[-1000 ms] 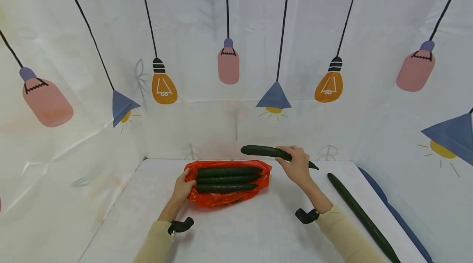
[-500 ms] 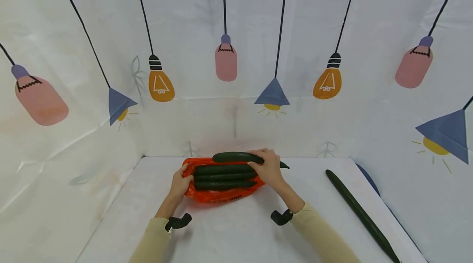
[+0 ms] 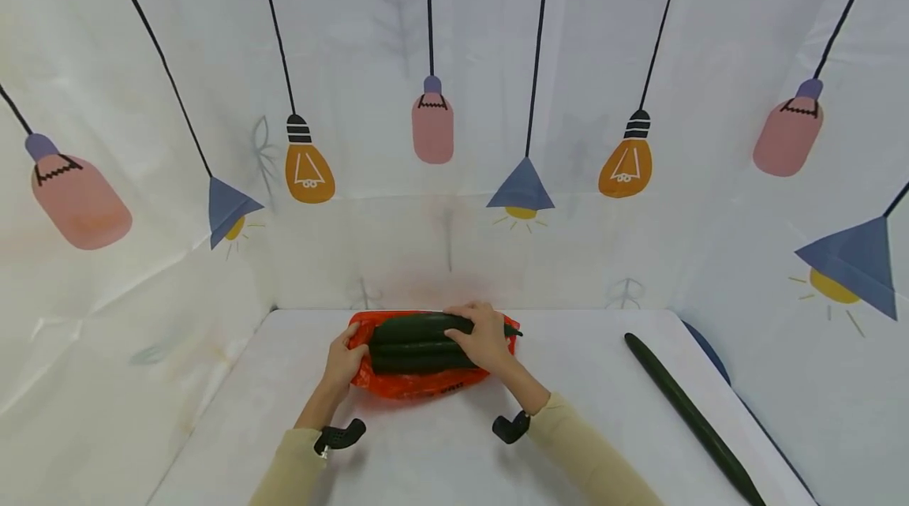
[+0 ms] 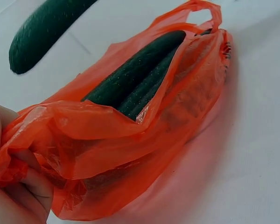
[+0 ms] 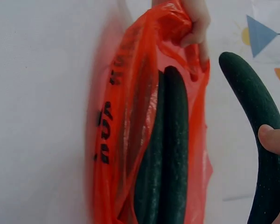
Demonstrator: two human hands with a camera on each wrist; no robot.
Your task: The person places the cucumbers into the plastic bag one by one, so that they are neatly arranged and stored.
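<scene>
An orange-red plastic bag (image 3: 401,388) lies with its mouth spread, and several dark green cucumbers (image 3: 419,364) rest side by side in it. My left hand (image 3: 342,361) grips the bag's left end; in the left wrist view the plastic is bunched between the fingers (image 4: 35,184). My right hand (image 3: 486,338) holds another cucumber (image 5: 252,93) around its body, thumb along its side. From the head it overlaps the far side of the bag's opening, while both wrist views show it apart from the bagged ones.
A long single cucumber (image 3: 692,415) lies slanted on the white table (image 3: 589,380) at the right. Behind stands a white curtain (image 3: 383,238) printed with lamps. Black wrist cameras (image 3: 344,434) sit on both forearms.
My right hand has carried its cucumber leftward and down, from right of the bag to over its opening. The left hand keeps its grip on the bag's end.
</scene>
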